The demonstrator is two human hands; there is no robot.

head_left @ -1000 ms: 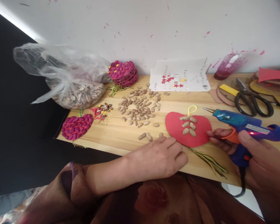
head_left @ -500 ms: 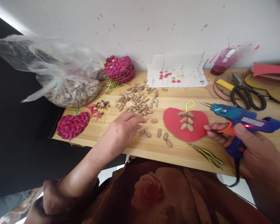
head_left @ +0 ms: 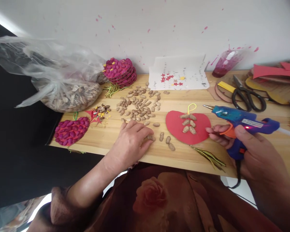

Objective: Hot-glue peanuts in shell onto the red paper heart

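My left hand (head_left: 132, 141) rests low over the table with its fingers curled and thumb brought in around a peanut (head_left: 150, 137). Just to its right lie a few loose peanuts (head_left: 161, 136). My right hand (head_left: 253, 151) grips a blue hot glue gun (head_left: 246, 120), fingers at its orange trigger, the nozzle pointing left. Below the nozzle lies a red heart-shaped piece (head_left: 200, 130) with a yellow loop on top and a green-black tassel (head_left: 209, 157) beneath. Several peanuts (head_left: 192, 123) sit on it in paired rows.
Many peanuts (head_left: 140, 104) spread across the table's middle. At left are a plastic bag of shells (head_left: 72, 93), a purple-studded piece (head_left: 72, 130) and a stack (head_left: 119, 72) of similar ones. Behind are paper with stars (head_left: 190, 74), a stained cup (head_left: 223, 66) and scissors (head_left: 247, 95).
My left hand has come down and nearer to me, closing its fingers around one of the peanuts near the front edge. My right hand keeps holding the glue gun. The view has shifted slightly.
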